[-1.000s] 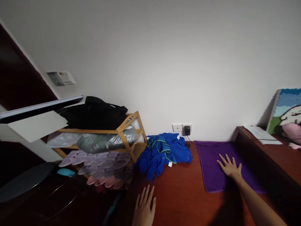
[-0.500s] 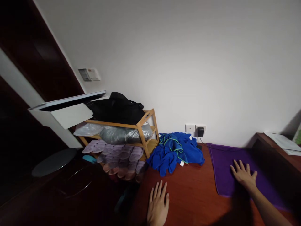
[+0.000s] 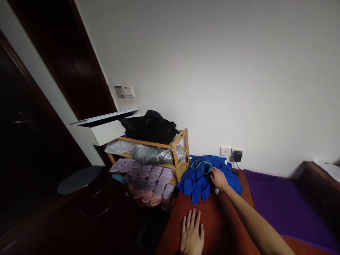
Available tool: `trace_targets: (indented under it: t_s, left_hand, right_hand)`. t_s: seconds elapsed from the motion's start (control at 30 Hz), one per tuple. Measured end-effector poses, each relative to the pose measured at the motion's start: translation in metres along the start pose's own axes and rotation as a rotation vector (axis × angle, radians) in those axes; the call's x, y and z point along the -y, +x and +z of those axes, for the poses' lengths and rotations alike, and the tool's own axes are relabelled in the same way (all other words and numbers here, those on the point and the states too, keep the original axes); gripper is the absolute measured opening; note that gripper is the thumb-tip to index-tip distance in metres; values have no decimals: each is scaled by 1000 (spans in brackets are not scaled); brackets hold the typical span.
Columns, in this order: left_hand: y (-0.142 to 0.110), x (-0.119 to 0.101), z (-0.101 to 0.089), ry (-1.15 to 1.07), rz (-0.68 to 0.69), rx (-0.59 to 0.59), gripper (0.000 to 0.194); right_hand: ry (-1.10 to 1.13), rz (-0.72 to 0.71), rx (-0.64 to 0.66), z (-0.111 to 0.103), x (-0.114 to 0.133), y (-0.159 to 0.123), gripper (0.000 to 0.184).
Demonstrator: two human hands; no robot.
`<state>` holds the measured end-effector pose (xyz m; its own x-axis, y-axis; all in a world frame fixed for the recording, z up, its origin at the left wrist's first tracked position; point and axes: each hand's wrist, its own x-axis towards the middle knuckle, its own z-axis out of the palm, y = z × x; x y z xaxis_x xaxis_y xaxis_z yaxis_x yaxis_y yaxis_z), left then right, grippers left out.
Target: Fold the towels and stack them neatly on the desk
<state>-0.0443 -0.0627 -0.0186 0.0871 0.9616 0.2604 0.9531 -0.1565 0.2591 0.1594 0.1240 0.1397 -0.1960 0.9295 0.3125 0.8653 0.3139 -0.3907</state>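
My left hand point(image 3: 191, 234) lies flat and open on the reddish-brown table point(image 3: 212, 219) near its front edge, fingers pointing away from me. My right arm reaches across to a heap of blue cloths point(image 3: 202, 175) at the table's far left corner. My right hand point(image 3: 218, 177) rests on top of the heap, fingers curled onto the fabric; whether it grips a cloth is hidden. A purple cloth point(image 3: 281, 205) lies spread flat on the table to the right.
A wooden rack point(image 3: 178, 156) with a black bag point(image 3: 150, 126), bagged items and rows of slippers point(image 3: 148, 179) stands left of the table. A wall socket with a black charger point(image 3: 237, 156) is behind the cloths. A round stool point(image 3: 79, 180) and dark door are at left.
My right hand left the purple cloth and moved left onto the blue heap. The view swung left. My left hand stayed flat on the table.
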Motion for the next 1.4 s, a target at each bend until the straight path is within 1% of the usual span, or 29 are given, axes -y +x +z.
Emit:
trace_targets:
  t_s: [0.07,0.13,0.2,0.27,0.33,0.4,0.47,0.53,0.57,0.63,0.7,0.73,0.77,0.8,0.83,0.87,0.9,0.93,0.97,1.03,1.1,1.17,1.23,1.27,1.33,1.4]
  left_hand:
    - [0,1,2,-18,-3,-14,57]
    - [1,1,1,-27,3,-17,56]
    - [2,0,-1,-23,8,-13,55]
    - [3,-1,-5,-18,19,2,55]
    - [2,-1,-11,-25,22,20,55]
    - [2,-2,-20,-61,4,18,55]
    - [1,-7,-33,-158,-21,-11,53]
    - [2,-22,-56,-342,-38,-55,50]
    - [3,-34,-71,-458,-40,-82,49]
    - [4,-72,-110,-696,-14,-145,51]
    - [1,-120,-159,-873,75,-211,55]
    - [-2,-145,-184,-924,158,-233,59]
    - [-6,-168,-210,-935,242,-224,66]
    - [-10,-188,-233,-912,277,-218,73]
    - [-14,-203,-254,-872,277,-242,70]
    - [-19,-213,-272,-845,287,-254,59]
    - [-23,-218,-286,-826,286,-264,46]
    - [-26,-218,-296,-818,291,-266,35]
    - [-29,-213,-303,-812,297,-264,30]
    - [-33,-194,-311,-770,286,-273,31]
    - [-35,-173,-318,-693,256,-304,34]
    - [-36,-155,-329,-643,243,-346,34]
    - [-38,-146,-347,-657,266,-365,31]
    - [-39,-143,-359,-689,284,-349,29]
    - [-42,-141,-384,-805,319,-273,24]
    - [-44,-139,-408,-941,328,-206,21]
  right_hand:
    - [28,-31,-95,-24,9,16,36]
    - [60,-82,-210,-63,19,30,40]
    - [81,-127,-341,-113,31,38,43]
    - [112,-189,-499,-170,47,36,42]
    - [156,-261,-655,-226,65,23,39]
    - [188,-310,-746,-275,83,1,35]
    - [173,-335,-736,-313,99,-26,30]
    - [107,-374,-649,-341,110,-55,24]
    - [56,-396,-591,-351,114,-69,22]
    - [-56,-432,-462,-366,121,-94,22]
    - [-161,-454,-350,-376,129,-117,24]
    - [-211,-454,-310,-380,134,-129,24]
    - [-260,-445,-283,-385,139,-140,25]
    - [-309,-429,-267,-391,144,-152,27]
    - [-358,-410,-254,-398,148,-164,28]
    - [-401,-392,-239,-406,152,-176,29]
    - [-435,-377,-226,-414,154,-188,30]
    - [-461,-362,-216,-424,155,-200,31]
    - [-479,-345,-209,-434,153,-212,32]
    - [-499,-305,-211,-452,145,-234,32]
    - [-511,-269,-199,-465,132,-254,32]
    - [-519,-254,-174,-473,119,-272,32]
    - [-515,-245,-157,-477,108,-288,33]
    - [-501,-244,-153,-479,103,-295,33]
    - [-432,-247,-140,-482,97,-307,32]
    - [-302,-226,-117,-485,90,-318,33]
